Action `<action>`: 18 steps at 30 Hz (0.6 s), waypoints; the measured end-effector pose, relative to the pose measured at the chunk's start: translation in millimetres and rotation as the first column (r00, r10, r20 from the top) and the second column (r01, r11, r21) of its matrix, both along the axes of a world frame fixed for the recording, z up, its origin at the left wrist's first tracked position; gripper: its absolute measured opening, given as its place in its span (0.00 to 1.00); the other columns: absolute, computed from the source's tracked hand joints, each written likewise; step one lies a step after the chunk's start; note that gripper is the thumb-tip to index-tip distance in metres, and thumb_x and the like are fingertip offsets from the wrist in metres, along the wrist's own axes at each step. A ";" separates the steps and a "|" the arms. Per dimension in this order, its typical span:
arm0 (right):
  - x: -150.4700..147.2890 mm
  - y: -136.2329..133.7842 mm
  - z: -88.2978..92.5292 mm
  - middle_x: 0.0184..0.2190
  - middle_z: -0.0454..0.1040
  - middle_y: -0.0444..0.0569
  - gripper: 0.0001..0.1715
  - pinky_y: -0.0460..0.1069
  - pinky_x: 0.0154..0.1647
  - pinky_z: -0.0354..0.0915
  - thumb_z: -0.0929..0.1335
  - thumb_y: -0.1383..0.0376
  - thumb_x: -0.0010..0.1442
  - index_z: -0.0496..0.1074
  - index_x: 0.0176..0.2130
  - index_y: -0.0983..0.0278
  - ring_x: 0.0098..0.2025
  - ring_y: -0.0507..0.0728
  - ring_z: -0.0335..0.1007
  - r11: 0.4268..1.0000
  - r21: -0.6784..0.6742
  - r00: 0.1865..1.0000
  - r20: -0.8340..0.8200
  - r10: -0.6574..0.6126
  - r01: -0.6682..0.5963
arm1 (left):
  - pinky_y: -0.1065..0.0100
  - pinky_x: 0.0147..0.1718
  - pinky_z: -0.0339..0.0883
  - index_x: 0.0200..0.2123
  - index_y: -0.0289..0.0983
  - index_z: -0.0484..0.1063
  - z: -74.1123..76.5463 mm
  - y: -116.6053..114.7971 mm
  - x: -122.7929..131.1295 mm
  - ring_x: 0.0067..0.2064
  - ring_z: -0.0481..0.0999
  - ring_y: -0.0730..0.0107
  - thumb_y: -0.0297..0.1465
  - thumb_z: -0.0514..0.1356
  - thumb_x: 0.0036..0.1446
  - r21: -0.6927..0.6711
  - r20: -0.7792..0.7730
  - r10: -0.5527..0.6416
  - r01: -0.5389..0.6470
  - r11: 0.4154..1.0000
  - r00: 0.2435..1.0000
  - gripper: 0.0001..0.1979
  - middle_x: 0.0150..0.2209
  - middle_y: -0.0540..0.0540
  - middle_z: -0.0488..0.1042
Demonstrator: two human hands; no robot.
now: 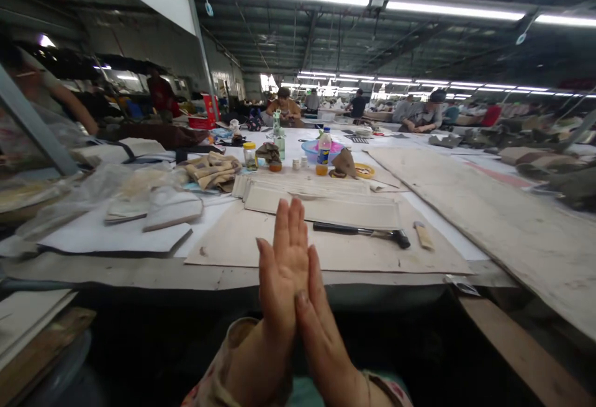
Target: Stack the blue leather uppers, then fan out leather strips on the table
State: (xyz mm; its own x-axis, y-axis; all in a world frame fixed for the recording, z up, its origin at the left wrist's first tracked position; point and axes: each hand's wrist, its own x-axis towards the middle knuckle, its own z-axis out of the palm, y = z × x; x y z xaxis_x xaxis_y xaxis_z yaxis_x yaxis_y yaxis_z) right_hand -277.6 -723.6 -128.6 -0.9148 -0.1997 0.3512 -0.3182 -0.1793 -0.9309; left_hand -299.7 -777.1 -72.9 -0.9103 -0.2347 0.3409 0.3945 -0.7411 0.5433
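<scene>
My left hand [285, 273] is raised in front of the table edge, palm toward me, its fingers stretched upward. Against its side lies my right hand [321, 332], fingers extended and the thumb touching the left palm. Neither hand holds anything. Just beyond them, a hammer [342, 229] with a black handle lies crosswise on a beige sheet [251, 242]. To the right of its head is a small flat tan piece with a pale end [423, 236], perhaps a brush. Behind the hammer are several overlapping cream strips [321, 207].
A long beige board [447, 196] covers the right side. Further back stand a bottle with orange liquid [323, 152], a yellow-lidded jar [250, 156] and a blue basin [307, 146]. Gloves [212, 170] and white pads [173, 210] lie left. People work at tables beyond.
</scene>
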 end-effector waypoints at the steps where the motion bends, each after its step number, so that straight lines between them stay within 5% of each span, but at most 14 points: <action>1: -1.3 1.1 0.9 0.64 0.36 0.43 0.35 0.54 0.62 0.46 0.59 0.55 0.62 0.39 0.63 0.56 0.64 0.52 0.35 0.997 -0.074 0.999 0.053 -0.006 0.010 | 0.62 0.61 0.43 0.56 0.44 0.61 5.4 1.9 -2.5 0.62 0.51 0.66 0.49 0.39 0.60 0.060 -0.001 -0.070 0.070 0.996 0.998 0.27 0.59 0.49 0.58; 4: -17.6 11.5 9.8 0.62 0.49 0.51 0.37 0.55 0.58 0.56 0.65 0.54 0.56 0.50 0.61 0.60 0.61 0.56 0.49 0.972 -0.230 0.985 0.170 -0.001 0.040 | 0.59 0.58 0.49 0.55 0.39 0.61 2.5 15.9 -3.1 0.58 0.59 0.63 0.46 0.40 0.61 0.218 0.116 -0.315 0.285 0.933 0.942 0.27 0.56 0.43 0.61; 7: -40.1 28.9 19.1 0.58 0.58 0.54 0.41 0.58 0.55 0.59 0.67 0.56 0.54 0.47 0.61 0.60 0.57 0.59 0.57 0.965 -0.222 0.984 0.137 -0.112 0.141 | 0.59 0.57 0.52 0.55 0.35 0.61 -15.7 38.0 3.6 0.55 0.64 0.61 0.41 0.44 0.62 0.245 0.229 -0.365 0.309 0.919 0.902 0.23 0.53 0.39 0.65; 9: -53.9 42.1 23.8 0.58 0.57 0.54 0.43 0.58 0.56 0.58 0.66 0.60 0.56 0.41 0.63 0.59 0.58 0.59 0.55 0.947 -0.107 0.950 -0.046 -0.308 0.302 | 0.63 0.58 0.51 0.56 0.37 0.60 -28.7 52.9 10.8 0.57 0.62 0.64 0.37 0.49 0.60 0.169 0.254 -0.318 0.282 0.944 0.913 0.22 0.54 0.41 0.65; 11: -64.9 54.5 26.3 0.60 0.52 0.53 0.36 0.59 0.58 0.54 0.63 0.64 0.59 0.45 0.62 0.59 0.61 0.58 0.48 0.872 0.071 0.833 -0.343 -0.434 0.483 | 0.69 0.58 0.49 0.57 0.42 0.57 -38.8 63.1 17.3 0.60 0.55 0.69 0.34 0.54 0.58 0.062 0.256 -0.259 0.252 0.966 0.931 0.23 0.58 0.47 0.59; 14: -71.1 65.6 23.8 0.61 0.49 0.54 0.27 0.57 0.59 0.50 0.58 0.71 0.58 0.58 0.58 0.65 0.62 0.57 0.43 0.739 0.272 0.673 -0.669 -0.315 0.616 | 0.73 0.58 0.48 0.57 0.46 0.58 -44.0 64.6 17.1 0.62 0.48 0.72 0.34 0.57 0.57 -0.060 0.275 -0.218 0.244 0.968 0.936 0.25 0.60 0.50 0.55; 18: -55.3 61.1 10.6 0.55 0.61 0.57 0.23 0.51 0.55 0.54 0.56 0.71 0.58 0.64 0.51 0.72 0.57 0.52 0.55 0.745 0.407 0.754 -0.628 -0.192 0.528 | 0.63 0.55 0.56 0.54 0.39 0.63 -36.5 52.0 -1.9 0.54 0.65 0.61 0.40 0.60 0.52 -0.092 0.378 -0.232 0.286 0.954 0.896 0.27 0.52 0.41 0.66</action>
State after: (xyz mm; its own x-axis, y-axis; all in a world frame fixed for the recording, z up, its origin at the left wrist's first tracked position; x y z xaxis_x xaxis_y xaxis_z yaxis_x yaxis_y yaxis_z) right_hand -332.9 -662.5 -118.0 -0.6588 -0.1973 0.7260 -0.6974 0.5221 -0.4909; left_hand -301.6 -725.1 -109.4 -0.9986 0.0521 -0.0081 -0.0421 -0.6951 0.7176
